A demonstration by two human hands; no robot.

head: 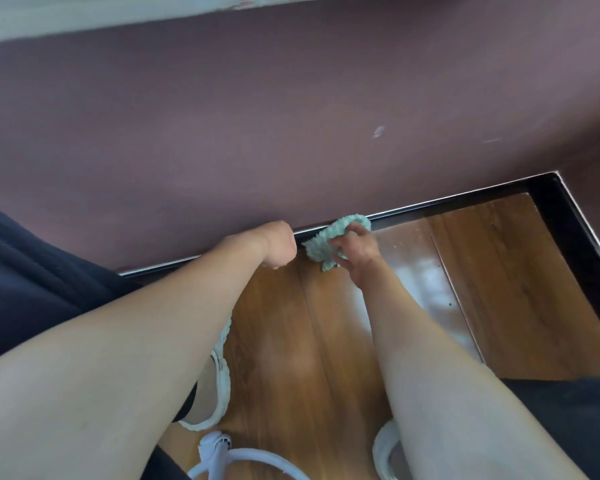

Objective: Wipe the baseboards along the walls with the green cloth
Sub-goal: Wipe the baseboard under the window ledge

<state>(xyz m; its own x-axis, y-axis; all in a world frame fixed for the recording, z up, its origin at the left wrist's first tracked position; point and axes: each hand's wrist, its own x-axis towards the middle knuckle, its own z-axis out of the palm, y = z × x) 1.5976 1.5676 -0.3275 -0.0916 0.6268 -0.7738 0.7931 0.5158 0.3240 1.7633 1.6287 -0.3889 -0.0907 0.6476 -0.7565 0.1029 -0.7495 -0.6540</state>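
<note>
A black baseboard (430, 207) runs along the foot of a mauve wall (257, 133) and turns a corner at the far right. My right hand (355, 252) grips a crumpled green cloth (329, 240) and presses it against the baseboard's top edge. Just left of the cloth, my left hand (278, 245) is curled into a fist against the wall and the baseboard, with nothing seen in it.
Wooden floorboards (499, 289) lie below, with pale dusty patches near the baseboard. My feet in white sandals (219, 375) stand close to the wall. A white curved object with a small fan (219, 448) hangs at the bottom. Dark clothing fills the left edge.
</note>
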